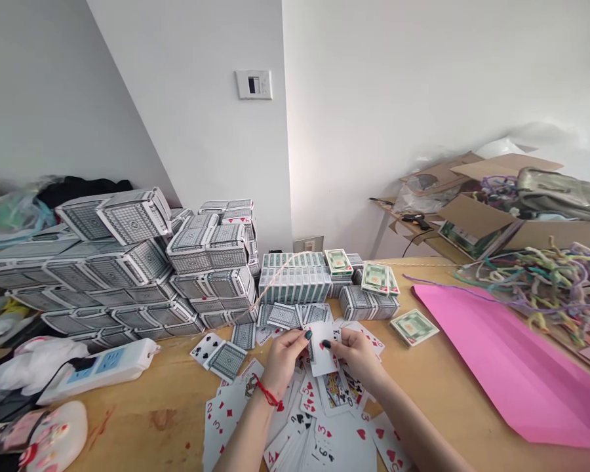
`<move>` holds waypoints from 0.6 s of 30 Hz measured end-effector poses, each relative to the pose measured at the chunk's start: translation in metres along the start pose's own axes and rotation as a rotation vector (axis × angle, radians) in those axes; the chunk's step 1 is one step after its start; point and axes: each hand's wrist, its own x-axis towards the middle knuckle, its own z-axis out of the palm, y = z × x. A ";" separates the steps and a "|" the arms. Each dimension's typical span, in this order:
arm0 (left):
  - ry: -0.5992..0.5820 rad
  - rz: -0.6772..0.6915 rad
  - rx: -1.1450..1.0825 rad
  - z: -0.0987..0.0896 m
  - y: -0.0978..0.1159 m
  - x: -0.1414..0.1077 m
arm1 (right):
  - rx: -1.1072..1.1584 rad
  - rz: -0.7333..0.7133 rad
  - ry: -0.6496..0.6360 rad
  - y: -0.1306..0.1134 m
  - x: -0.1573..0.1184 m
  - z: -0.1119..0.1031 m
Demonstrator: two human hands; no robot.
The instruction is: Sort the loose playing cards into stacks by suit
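Playing cards are pinched in the nearly closed left hand and right hand, apparently being squared; even edge pressure seems needed.

Held card pt. hidden by hands; loose cards cut off at btm edge.

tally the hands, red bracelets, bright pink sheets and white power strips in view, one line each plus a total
Hands: 2, left hand and right hand
Red bracelet: 1
Bright pink sheet: 1
White power strip: 1
Total: 5
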 end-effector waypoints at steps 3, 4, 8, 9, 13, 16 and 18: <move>0.037 0.050 0.099 0.000 0.000 0.000 | -0.020 0.000 0.021 -0.003 -0.001 0.002; 0.058 0.077 0.136 0.001 0.000 -0.001 | -0.020 -0.001 0.026 -0.004 -0.002 0.003; 0.149 0.192 0.273 0.007 -0.001 -0.004 | 0.041 0.021 0.052 -0.003 -0.004 0.006; 0.163 0.220 0.306 0.009 -0.001 -0.004 | 0.079 0.037 0.053 -0.003 -0.004 0.007; 0.182 0.305 0.421 0.015 -0.001 -0.008 | 0.192 0.105 0.052 -0.003 -0.005 0.010; 0.199 0.329 0.477 0.018 -0.001 -0.010 | 0.205 0.122 0.071 -0.005 -0.005 0.010; 0.216 0.326 0.495 0.019 -0.001 -0.010 | 0.195 0.126 0.084 -0.006 -0.005 0.009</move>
